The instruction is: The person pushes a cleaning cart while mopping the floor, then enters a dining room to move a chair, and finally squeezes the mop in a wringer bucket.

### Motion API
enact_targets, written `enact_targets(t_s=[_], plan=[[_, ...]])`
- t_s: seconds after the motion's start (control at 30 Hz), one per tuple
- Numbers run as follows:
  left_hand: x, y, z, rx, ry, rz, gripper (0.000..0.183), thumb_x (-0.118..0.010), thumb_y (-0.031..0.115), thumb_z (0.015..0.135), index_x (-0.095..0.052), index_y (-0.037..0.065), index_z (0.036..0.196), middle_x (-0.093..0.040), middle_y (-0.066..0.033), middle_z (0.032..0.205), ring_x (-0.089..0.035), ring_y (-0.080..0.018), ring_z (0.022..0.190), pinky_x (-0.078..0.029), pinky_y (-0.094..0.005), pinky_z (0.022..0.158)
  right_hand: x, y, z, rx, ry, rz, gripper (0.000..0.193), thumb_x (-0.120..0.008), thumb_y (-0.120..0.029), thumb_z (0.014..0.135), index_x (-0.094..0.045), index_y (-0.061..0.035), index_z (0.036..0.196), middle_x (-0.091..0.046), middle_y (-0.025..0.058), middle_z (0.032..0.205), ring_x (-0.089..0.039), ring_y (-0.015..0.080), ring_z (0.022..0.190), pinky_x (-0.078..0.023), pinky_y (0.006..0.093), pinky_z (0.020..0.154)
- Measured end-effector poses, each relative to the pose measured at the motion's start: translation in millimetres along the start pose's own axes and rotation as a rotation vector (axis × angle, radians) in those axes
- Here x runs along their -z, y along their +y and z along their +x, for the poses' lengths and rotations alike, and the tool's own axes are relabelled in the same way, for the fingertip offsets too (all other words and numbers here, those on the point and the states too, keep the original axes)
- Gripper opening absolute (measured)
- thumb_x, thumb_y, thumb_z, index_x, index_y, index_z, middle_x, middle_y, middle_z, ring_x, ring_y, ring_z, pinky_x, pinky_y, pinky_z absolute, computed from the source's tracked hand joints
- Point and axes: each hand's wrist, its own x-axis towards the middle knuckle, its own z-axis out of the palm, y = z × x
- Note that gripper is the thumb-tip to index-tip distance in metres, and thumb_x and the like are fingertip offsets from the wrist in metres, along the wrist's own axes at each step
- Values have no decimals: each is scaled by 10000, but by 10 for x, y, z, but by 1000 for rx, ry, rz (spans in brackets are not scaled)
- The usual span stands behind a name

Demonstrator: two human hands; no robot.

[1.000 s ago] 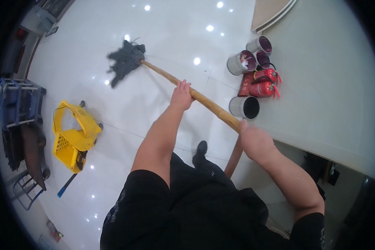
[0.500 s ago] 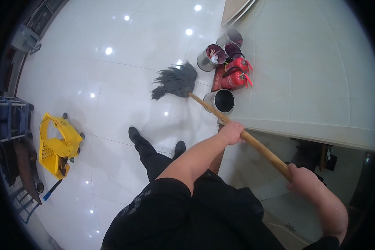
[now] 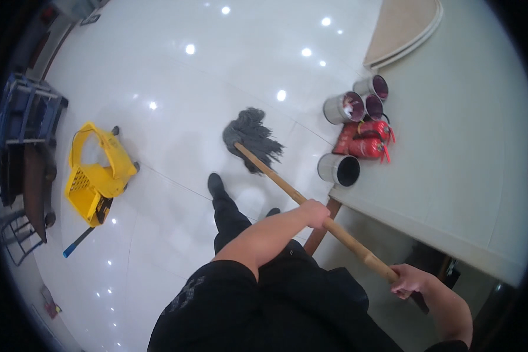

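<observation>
A mop with a long bamboo-like wooden handle [image 3: 281, 183] slants across the middle of the view, from the lower right up toward the left. Its grey string mop head [image 3: 253, 138] lies on the glossy white tiles ahead of my feet, strands fanned to the right. My left hand [image 3: 315, 214] is wrapped round the middle of the handle. Close to the handle's upper end, my right hand [image 3: 409, 279] grips it with curled fingers. The far tip of the handle is mostly hidden by the right hand.
At left stands a yellow wheeled mop bucket [image 3: 102, 173] with a wringer. Several metal bins [image 3: 338, 170] and red fire extinguishers [image 3: 366, 141] line the pale wall [image 3: 452, 146] at right. A blue-framed cart [image 3: 32, 111] and dark furniture stand far left. A beige curved board [image 3: 402, 29] leans at top right.
The mop head has swung left, its strands now trailing right instead of left. Both hands keep their grip. The view has shifted, so the bins appear farther right and lower.
</observation>
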Motion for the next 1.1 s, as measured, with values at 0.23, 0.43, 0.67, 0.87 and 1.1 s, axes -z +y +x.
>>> enact_targets(t_s=[0.23, 0.43, 0.67, 0.87, 1.1], plan=[[997, -2200, -1604, 383, 156, 172, 249, -719, 264, 645, -698, 126, 851, -683, -111, 891, -644, -311, 885, -523, -427, 781, -831, -2613, 378, 295, -135, -192, 266, -585, -15, 738, -518, -4, 996, -536, 81, 621, -555, 181, 484, -431, 333, 422], [1736, -3354, -3172, 788, 688, 276, 541, -761, 256, 672, -564, 94, 1149, -486, -135, 1304, -430, -319, 1244, -426, -407, 964, -1953, -4835, 949, 727, 103, -638, 325, -632, -168, 765, -508, 62, 957, -617, 152, 609, -630, 277, 494, -512, 371, 464], [1795, -3423, -3474, 1101, 581, 161, 475, -580, 211, 861, -466, 134, 1315, -335, -127, 1461, -315, -304, 1352, -320, -493, 1064, -2479, -5108, 1012, 827, 371, -890, 371, -592, -164, 784, -452, 35, 1064, -650, 244, 875, -651, 381, 841, -521, 447, 756], [1134, -2545, -2316, 723, 673, 359, 417, -628, 245, 809, -558, 87, 1188, -477, -169, 1326, -406, -354, 1267, -328, -484, 1054, -1597, -3690, 794, 633, 526, -1003, 421, -607, -159, 774, -422, -28, 1129, -640, 249, 915, -626, 415, 875, -494, 489, 787], [715, -917, -1304, 35, 545, 126, 192, -618, 218, 774, -592, 67, 890, -632, -134, 931, -575, -335, 922, -428, -453, 860, -760, -2066, -108, 168, 302, -1038, 507, -664, -237, 786, -399, -29, 1166, -638, 203, 924, -627, 378, 883, -506, 453, 743]])
